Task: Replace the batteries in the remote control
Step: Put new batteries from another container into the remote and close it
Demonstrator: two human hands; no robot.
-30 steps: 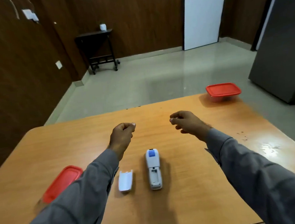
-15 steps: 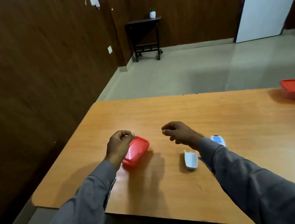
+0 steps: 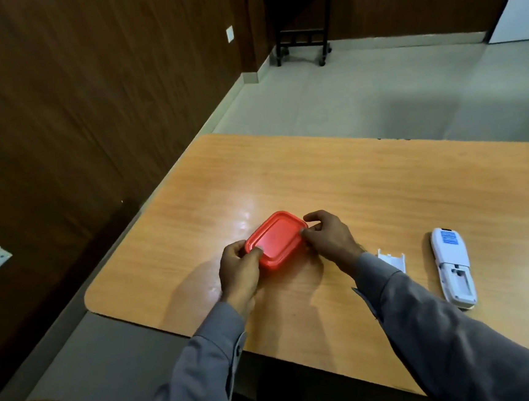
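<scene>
Head view: right sleeve (image 3: 402,287) half-hides battery cover (image 3: 394,260); remote (image 3: 453,269) beside.

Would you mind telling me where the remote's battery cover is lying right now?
In the head view, the battery cover lies on the table between the right sleeve and the remote control, partly hidden by the sleeve.
</scene>
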